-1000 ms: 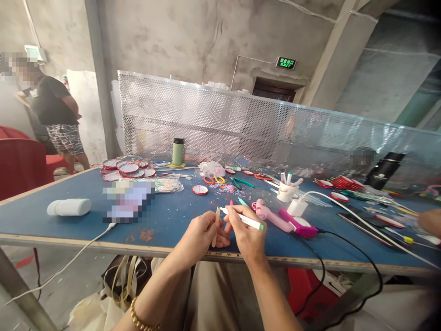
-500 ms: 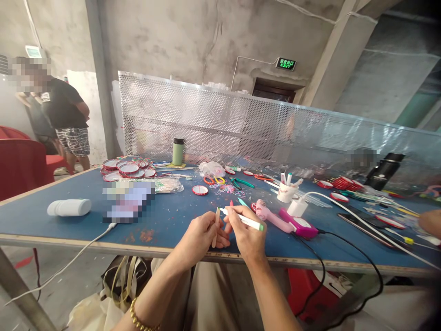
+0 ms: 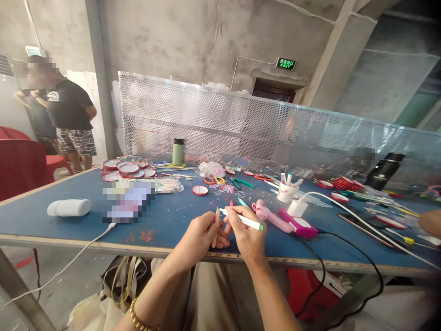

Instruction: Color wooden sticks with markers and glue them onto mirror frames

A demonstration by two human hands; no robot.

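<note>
Close to the table's front edge, my left hand [image 3: 206, 233] is closed on a flat wooden craft stick [image 3: 217, 230], held nearly upright. My right hand [image 3: 248, 233] grips a white marker [image 3: 244, 219] with a light green end. The marker's tip points left and meets or almost meets the top of the stick, where a dark green mark shows. Just beyond my right hand lie a red-tipped pen and a teal pen [image 3: 243, 202]. A pink handheld tool [image 3: 272, 217] rests to the right of that hand.
The blue table [image 3: 165, 216] carries a white bottle [image 3: 69, 208], red-rimmed rings [image 3: 128, 169], teal-handled pliers [image 3: 244, 183], a paper cup of pens [image 3: 286, 192] and a magenta power strip [image 3: 299, 225] with cables. Another person's hand [image 3: 430, 224] is at the far right. A perforated metal screen [image 3: 206, 119] stands behind.
Both hands, the stick and the marker keep nearly the same position. In the left background, a standing person has shifted slightly to the right.
</note>
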